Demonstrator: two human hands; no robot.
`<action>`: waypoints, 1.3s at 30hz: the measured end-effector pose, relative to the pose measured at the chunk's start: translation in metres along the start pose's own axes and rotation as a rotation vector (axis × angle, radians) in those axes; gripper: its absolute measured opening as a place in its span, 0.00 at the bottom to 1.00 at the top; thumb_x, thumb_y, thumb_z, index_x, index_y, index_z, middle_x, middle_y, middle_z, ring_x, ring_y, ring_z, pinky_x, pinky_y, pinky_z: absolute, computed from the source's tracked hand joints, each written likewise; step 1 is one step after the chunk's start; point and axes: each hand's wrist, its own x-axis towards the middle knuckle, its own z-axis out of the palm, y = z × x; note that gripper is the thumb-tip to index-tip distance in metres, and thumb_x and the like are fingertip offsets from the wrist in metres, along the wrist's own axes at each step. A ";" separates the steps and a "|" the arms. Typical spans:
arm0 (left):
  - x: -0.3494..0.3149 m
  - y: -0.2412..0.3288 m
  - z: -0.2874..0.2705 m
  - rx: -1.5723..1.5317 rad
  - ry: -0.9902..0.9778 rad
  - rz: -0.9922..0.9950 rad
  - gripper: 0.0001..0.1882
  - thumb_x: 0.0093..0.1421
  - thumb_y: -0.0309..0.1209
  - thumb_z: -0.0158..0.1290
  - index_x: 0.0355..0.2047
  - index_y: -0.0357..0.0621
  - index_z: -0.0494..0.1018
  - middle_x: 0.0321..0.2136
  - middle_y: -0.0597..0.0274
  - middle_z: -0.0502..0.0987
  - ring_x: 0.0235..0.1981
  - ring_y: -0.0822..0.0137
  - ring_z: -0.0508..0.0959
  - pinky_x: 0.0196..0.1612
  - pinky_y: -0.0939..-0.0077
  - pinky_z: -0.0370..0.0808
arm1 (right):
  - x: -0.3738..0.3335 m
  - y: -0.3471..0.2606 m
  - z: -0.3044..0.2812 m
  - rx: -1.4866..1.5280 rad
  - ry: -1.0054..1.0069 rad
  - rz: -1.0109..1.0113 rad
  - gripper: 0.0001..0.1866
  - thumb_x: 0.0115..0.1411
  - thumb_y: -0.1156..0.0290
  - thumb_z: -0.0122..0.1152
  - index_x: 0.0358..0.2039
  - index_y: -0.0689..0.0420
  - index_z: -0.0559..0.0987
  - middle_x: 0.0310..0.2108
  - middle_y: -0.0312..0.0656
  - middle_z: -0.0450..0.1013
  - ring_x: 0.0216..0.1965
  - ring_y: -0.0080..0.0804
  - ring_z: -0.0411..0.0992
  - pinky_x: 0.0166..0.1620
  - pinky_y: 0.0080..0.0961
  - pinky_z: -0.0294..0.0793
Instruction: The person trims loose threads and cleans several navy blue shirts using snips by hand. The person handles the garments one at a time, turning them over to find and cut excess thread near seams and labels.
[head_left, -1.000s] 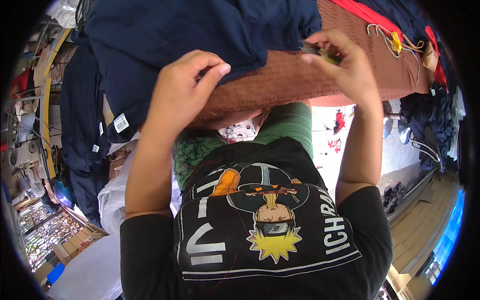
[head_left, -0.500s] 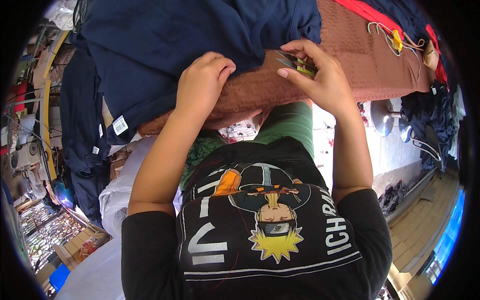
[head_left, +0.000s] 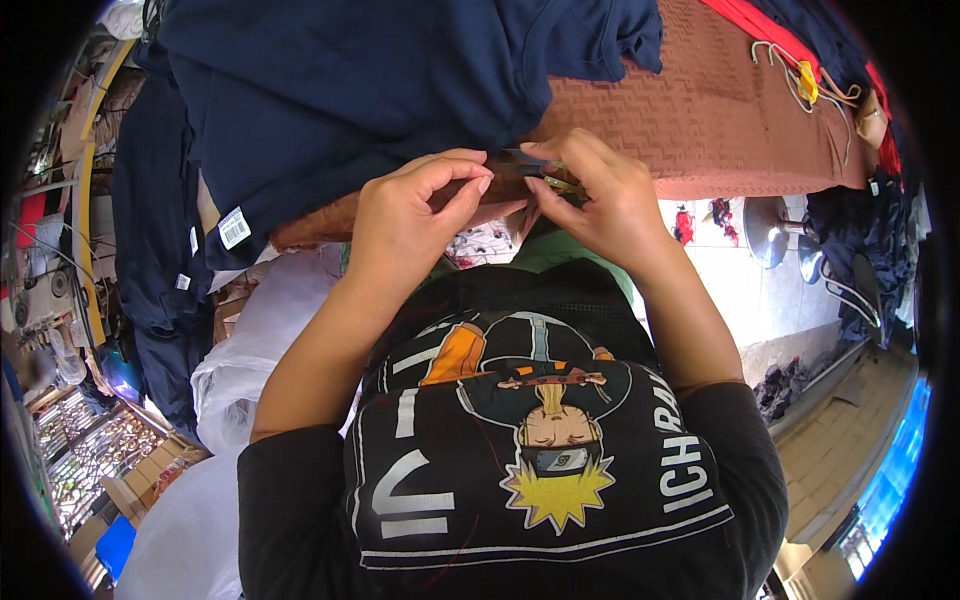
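My left hand (head_left: 405, 215) is pinched, thumb against forefinger, by the near edge of a dark navy garment (head_left: 340, 90). Whatever lies between those fingertips is too small to make out. In my right hand (head_left: 610, 205) is a pair of thread snips (head_left: 512, 158) with dark blades and yellow-green handles, mostly covered by the fingers. The blades point left, close to my left fingertips. Under the garment lies a brown patterned cloth (head_left: 720, 140).
Red cloth (head_left: 745, 22) and pale cords with a yellow piece (head_left: 807, 82) lie at the far right. A white barcode tag (head_left: 234, 228) hangs from navy cloth at left, above white plastic sheeting (head_left: 245, 375). Metal stool parts (head_left: 766, 232) stand to the right.
Both hands have come closer to me and toward each other. My right hand has brought the snips left, so the blades are now beside my left fingertips.
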 end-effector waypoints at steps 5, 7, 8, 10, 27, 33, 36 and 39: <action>0.000 -0.003 0.002 0.087 0.058 0.125 0.07 0.51 0.25 0.62 0.32 0.39 0.80 0.38 0.62 0.80 0.35 0.65 0.78 0.38 0.74 0.75 | 0.005 -0.003 0.004 0.005 -0.018 -0.007 0.11 0.52 0.70 0.65 0.37 0.56 0.78 0.31 0.39 0.75 0.28 0.38 0.76 0.28 0.31 0.75; -0.001 -0.001 -0.001 0.136 0.047 0.120 0.05 0.50 0.27 0.62 0.29 0.41 0.81 0.38 0.65 0.78 0.37 0.65 0.75 0.40 0.72 0.72 | 0.005 -0.001 0.005 -0.013 -0.029 -0.003 0.10 0.53 0.70 0.65 0.36 0.56 0.78 0.32 0.39 0.76 0.28 0.39 0.76 0.29 0.31 0.75; 0.000 0.001 -0.003 0.161 0.042 0.117 0.04 0.50 0.28 0.62 0.27 0.43 0.81 0.38 0.66 0.78 0.38 0.65 0.74 0.42 0.71 0.71 | 0.005 -0.001 0.005 -0.022 -0.034 -0.001 0.10 0.53 0.70 0.64 0.36 0.56 0.78 0.32 0.39 0.76 0.28 0.39 0.76 0.29 0.32 0.75; 0.009 0.004 -0.022 0.231 -0.058 0.368 0.04 0.51 0.31 0.61 0.23 0.45 0.81 0.38 0.66 0.78 0.39 0.64 0.72 0.44 0.70 0.68 | 0.006 0.001 0.001 -0.054 -0.018 0.011 0.10 0.53 0.70 0.65 0.37 0.56 0.78 0.32 0.40 0.76 0.28 0.38 0.77 0.29 0.31 0.75; 0.111 0.042 -0.010 0.881 -0.053 1.013 0.06 0.56 0.28 0.54 0.33 0.49 0.80 0.49 0.61 0.75 0.61 0.60 0.65 0.61 0.53 0.60 | 0.061 0.044 -0.211 -0.196 0.446 0.090 0.14 0.63 0.68 0.60 0.47 0.59 0.79 0.42 0.33 0.77 0.30 0.12 0.68 0.32 0.08 0.64; 0.146 0.043 -0.021 0.994 -0.411 0.993 0.05 0.56 0.27 0.54 0.33 0.48 0.75 0.39 0.61 0.76 0.49 0.62 0.71 0.60 0.56 0.62 | 0.041 0.070 -0.066 0.325 0.185 0.259 0.09 0.63 0.64 0.59 0.38 0.53 0.83 0.25 0.28 0.75 0.21 0.12 0.64 0.25 0.16 0.62; 0.140 0.074 -0.030 1.083 -0.625 0.779 0.09 0.55 0.25 0.55 0.37 0.49 0.75 0.35 0.63 0.76 0.44 0.62 0.75 0.60 0.59 0.64 | 0.066 0.038 -0.046 0.462 -0.147 0.734 0.17 0.62 0.55 0.59 0.34 0.57 0.83 0.17 0.32 0.75 0.20 0.13 0.65 0.25 0.16 0.62; 0.143 0.065 -0.032 1.077 -0.495 0.911 0.10 0.55 0.28 0.55 0.38 0.51 0.76 0.38 0.65 0.75 0.48 0.63 0.72 0.62 0.59 0.60 | 0.076 0.043 -0.019 0.444 -0.097 0.714 0.16 0.61 0.58 0.59 0.33 0.59 0.82 0.17 0.35 0.76 0.20 0.19 0.68 0.27 0.20 0.65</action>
